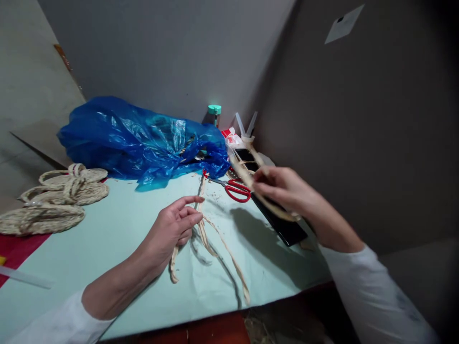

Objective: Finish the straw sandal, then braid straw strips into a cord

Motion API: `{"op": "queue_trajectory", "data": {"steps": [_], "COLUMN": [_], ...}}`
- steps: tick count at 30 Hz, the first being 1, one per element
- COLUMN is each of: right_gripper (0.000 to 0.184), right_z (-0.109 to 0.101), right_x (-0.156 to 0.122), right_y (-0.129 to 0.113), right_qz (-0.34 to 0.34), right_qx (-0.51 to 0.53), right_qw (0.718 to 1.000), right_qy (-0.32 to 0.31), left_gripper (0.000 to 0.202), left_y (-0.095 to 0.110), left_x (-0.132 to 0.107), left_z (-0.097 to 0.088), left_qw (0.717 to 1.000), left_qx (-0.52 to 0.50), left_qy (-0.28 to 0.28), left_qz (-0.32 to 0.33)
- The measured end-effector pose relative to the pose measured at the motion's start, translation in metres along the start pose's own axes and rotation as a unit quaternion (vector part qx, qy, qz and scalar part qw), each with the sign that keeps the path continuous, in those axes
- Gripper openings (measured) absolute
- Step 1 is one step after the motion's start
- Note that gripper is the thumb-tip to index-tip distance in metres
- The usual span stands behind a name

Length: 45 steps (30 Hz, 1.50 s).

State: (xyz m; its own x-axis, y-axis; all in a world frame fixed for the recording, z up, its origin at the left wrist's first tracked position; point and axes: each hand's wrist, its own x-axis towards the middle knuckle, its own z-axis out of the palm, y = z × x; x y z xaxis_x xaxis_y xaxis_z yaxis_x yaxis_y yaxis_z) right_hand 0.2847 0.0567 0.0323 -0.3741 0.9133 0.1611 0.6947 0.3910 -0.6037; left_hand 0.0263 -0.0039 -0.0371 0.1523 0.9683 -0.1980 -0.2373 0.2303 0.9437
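Left hand (175,228) half-curled, fingertips pinning straw strips (206,234) that trail across the pale green desk (107,239) toward its near edge. Right hand (287,190) closed in a pinch on a raised strip (242,173), above the red scissors (237,190). Judgement: strips light, limp, dry, liable to fray or split; pinch flat, close to the working end. Blue plastic bag (143,138) behind.

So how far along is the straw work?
Done: woven straw pieces lie at far left. In hand: left hand holds loose strips against the table; right hand holds a raised strip. Left: those strips show no weave yet.
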Motion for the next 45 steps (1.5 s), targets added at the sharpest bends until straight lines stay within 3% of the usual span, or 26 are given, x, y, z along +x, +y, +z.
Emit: {"op": "queue_trajectory", "data": {"steps": [2, 4, 5, 6, 8, 10, 11, 13, 16, 20, 27, 33, 39, 42, 45], "right_gripper": [0.017, 0.025, 0.029, 0.030, 0.027, 0.037, 0.039, 0.044, 0.046, 0.043, 0.046, 0.045, 0.045, 0.050, 0.045], "right_z": [-0.027, -0.042, -0.042, -0.038, -0.017, 0.013, 0.028, 0.056, 0.081, 0.088, 0.083, 0.089, 0.089, 0.079, 0.071], "right_x": [-0.001, 0.000, 0.000, 0.001, 0.001, -0.003, -0.006, -0.013, -0.021, -0.023, -0.024, -0.029, -0.029, -0.026, -0.019], "right_y": [0.017, 0.028, 0.029, 0.027, 0.013, -0.010, -0.023, -0.042, -0.052, -0.044, -0.048, -0.045, -0.040, -0.039, -0.037], "right_qz": [0.065, 0.143, 0.156, 0.151, 0.092, 0.036, 0.021, 0.023, 0.046, 0.057, 0.007, 0.030, 0.015, -0.008, -0.002], "right_qx": [-0.175, -0.321, -0.347, -0.340, -0.222, -0.020, 0.080, 0.197, 0.233, 0.190, 0.117, 0.181, 0.233, 0.178, 0.111], "right_qw": [0.976, 0.913, 0.896, 0.897, 0.948, 0.997, 0.996, 0.964, 0.940, 0.950, 0.959, 0.936, 0.900, 0.933, 0.984], "right_qy": [0.111, 0.206, 0.230, 0.239, 0.208, 0.068, -0.027, -0.179, -0.244, -0.241, -0.257, -0.300, -0.369, -0.313, -0.140], "left_gripper": [0.043, 0.038, 0.033, 0.029, 0.023, 0.020, 0.019, 0.018, 0.019, 0.020, 0.024, 0.027, 0.017, 0.015, 0.013], "left_y": [0.000, -0.001, -0.001, -0.002, -0.003, -0.003, -0.003, -0.002, -0.002, -0.001, -0.001, -0.003, -0.003, -0.003, -0.002], "left_x": [-0.001, -0.001, 0.000, 0.000, 0.001, 0.000, 0.000, -0.001, -0.003, -0.006, -0.007, -0.008, -0.005, -0.004, -0.005], "left_z": [0.000, 0.000, 0.000, -0.001, -0.001, -0.002, -0.002, -0.001, 0.000, 0.002, 0.004, 0.001, 0.001, 0.003, 0.004], "left_qw": [1.000, 0.999, 0.999, 0.999, 0.999, 0.999, 0.999, 0.999, 0.998, 0.998, 0.997, 0.997, 0.997, 0.997, 0.996], "left_qx": [-0.020, -0.028, -0.028, -0.026, -0.017, -0.008, -0.006, -0.014, -0.024, 0.000, 0.037, 0.049, 0.018, -0.016, -0.029], "left_qy": [0.011, 0.017, 0.016, 0.010, -0.002, -0.005, -0.003, 0.006, 0.021, 0.035, 0.030, 0.011, 0.022, 0.035, 0.034], "left_qz": [-0.010, -0.026, -0.034, -0.039, -0.043, -0.043, -0.044, -0.044, -0.047, -0.058, -0.055, -0.065, -0.074, -0.073, -0.075]}}
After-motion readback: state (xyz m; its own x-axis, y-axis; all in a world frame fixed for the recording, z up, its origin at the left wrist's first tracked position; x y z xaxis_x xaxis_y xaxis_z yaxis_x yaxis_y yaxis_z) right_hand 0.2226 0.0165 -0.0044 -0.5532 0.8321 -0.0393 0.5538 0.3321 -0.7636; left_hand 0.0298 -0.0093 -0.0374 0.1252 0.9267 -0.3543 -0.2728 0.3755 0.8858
